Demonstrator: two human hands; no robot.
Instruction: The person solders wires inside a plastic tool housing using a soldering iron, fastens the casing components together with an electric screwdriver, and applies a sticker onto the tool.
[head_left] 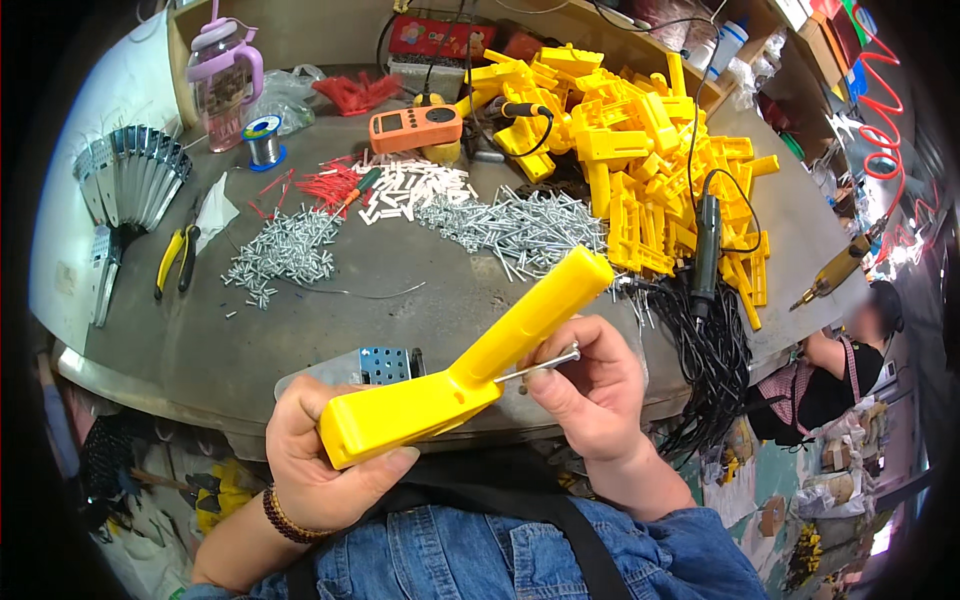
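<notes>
both hands are busy above the near edge of the tabletop [220, 355]. the left hand [318, 488] is wrapped around the boxy end of a yellow plastic part [410, 412], its thumb along the lower side; the part is held up in the air, its round handle slanting up and to the right. the right hand [598, 405] pinches a long metal bolt [540, 366] between thumb and fingers, the head at the upper right and the other end at the base of the handle — whether it has entered a hole, i cannot tell.

just beyond the part lies a perforated metal plate [386, 366], partly hidden. farther back, a pile of short silver pins [285, 250] sits on the left, with longer silver bolts [515, 232] heaped to the right, and white tubes [415, 185] and red pieces [328, 187] behind them. a big heap of yellow parts [640, 130] fills the back right — a dark electric screwdriver [706, 250] lies at its near side. yellow-and-black pliers [178, 258] rest at the left.
</notes>
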